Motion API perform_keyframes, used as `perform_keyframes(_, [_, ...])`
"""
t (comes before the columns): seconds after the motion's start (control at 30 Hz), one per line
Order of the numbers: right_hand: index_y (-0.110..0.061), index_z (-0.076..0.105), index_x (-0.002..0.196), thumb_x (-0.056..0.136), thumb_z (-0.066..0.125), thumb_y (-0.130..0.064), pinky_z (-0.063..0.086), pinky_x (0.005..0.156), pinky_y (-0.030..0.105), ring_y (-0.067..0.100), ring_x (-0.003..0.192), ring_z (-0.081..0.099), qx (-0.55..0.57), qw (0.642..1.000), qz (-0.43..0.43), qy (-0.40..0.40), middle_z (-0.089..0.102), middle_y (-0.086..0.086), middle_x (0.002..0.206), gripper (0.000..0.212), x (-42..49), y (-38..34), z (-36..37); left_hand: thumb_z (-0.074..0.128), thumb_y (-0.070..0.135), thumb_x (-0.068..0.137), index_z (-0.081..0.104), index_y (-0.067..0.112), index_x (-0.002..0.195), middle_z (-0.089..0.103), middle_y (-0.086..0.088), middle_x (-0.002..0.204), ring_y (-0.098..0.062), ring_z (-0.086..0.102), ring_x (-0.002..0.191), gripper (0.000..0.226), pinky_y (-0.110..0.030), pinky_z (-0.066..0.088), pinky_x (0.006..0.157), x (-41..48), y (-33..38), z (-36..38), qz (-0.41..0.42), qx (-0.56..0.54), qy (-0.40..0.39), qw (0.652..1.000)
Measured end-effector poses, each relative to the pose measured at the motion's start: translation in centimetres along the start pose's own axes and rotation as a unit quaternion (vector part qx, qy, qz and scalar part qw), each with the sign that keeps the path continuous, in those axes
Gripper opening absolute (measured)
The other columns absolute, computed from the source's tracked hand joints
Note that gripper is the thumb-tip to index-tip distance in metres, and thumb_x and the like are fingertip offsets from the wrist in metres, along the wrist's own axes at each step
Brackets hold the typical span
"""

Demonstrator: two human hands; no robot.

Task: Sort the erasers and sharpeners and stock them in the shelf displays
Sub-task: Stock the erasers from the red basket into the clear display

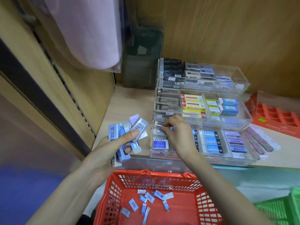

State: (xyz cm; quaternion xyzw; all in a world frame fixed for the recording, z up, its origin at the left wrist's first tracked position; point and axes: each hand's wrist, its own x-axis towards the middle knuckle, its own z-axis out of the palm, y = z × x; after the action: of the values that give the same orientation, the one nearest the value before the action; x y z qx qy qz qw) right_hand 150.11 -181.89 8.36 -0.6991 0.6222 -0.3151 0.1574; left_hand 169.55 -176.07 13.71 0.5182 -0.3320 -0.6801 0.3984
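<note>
**Red basket below, a loose handful at risk**

Red slotted plastic basket (113, 184) sat nearest me, just before the clear tiered acrylic display (240, 82), with a scatter of small blue-and-white sleeved erasers (149, 198) on its floor. Left of the display, the left hand (112, 148) gripped a fanned handful of blue and grey erasers (128, 132), thumb pressed across the top one and fingers curled beneath. The right hand (178, 135) hung over the display's front-left compartment, its fingertips (164, 128) drawn together on a small pale piece (158, 125), apparently an eraser.

I judged the handful the weak point. It was splayed, its outer erasers barely held, so a slackened thumb could spill them beside the display. The pinched piece could also land in the wrong row.

That hand hid the compartment beside it. The piece's print was too blurred to read, I could pick out no sharpeners, and the basket's near side was cut off.
</note>
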Motion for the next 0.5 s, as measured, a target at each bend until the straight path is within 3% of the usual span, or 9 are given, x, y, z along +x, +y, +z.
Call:
perform_keyframes(0.17, [-0.003,0.07,0.105,0.082,0.068,-0.01,0.038,0.081,0.032,0.03,0.095,0.052,-0.066,0.996,-0.021,-0.052,0.058,0.013,0.094,0.024,0.2,0.4,-0.7,0.079,0.035,0.062,0.074,0.022,0.075,0.052,0.006,0.059,-0.005,0.041,0.049,0.019,-0.015,0.033,0.046,0.0,0.1,0.1,-0.004,0.001,0.008,1.0])
perform_keyframes(0.27, [-0.003,0.069,0.107,0.083,0.068,-0.015,0.036,0.081,0.03,0.029,0.099,0.05,-0.1,0.993,-0.007,-0.056,0.054,0.012,0.095,0.026,0.0,0.6,-0.8,0.081,0.037,0.057,0.076,0.028,0.068,0.055,0.007,0.061,-0.006,0.042,0.05,0.016,-0.016,0.034,0.046,0.0,0.1,0.4,0.001,0.005,0.007,1.0])
perform_keyframes(0.37, [-0.007,0.069,0.108,0.08,0.072,-0.013,0.026,0.078,0.018,0.021,0.1,0.044,-0.051,0.997,-0.023,-0.057,0.051,0.003,0.096,0.028,-0.2,0.6,-1.4,0.08,0.033,0.062,0.076,0.026,0.069,0.057,0.006,0.062,-0.008,0.041,0.051,0.01,-0.019,0.034,0.052,-0.1,0.1,0.6,0.004,0.0,0.007,1.0])
perform_keyframes(0.5, [-0.01,0.07,0.106,0.082,0.07,-0.016,0.025,0.08,0.022,0.027,0.1,0.047,-0.08,0.984,-0.078,-0.142,0.063,0.008,0.103,0.025,-0.2,0.8,-2.3,0.072,0.033,0.065,0.072,0.021,0.076,0.054,0.005,0.06,-0.008,0.04,0.052,0.016,-0.024,0.032,0.057,-0.2,0.2,0.6,-0.002,-0.001,0.013,1.0])
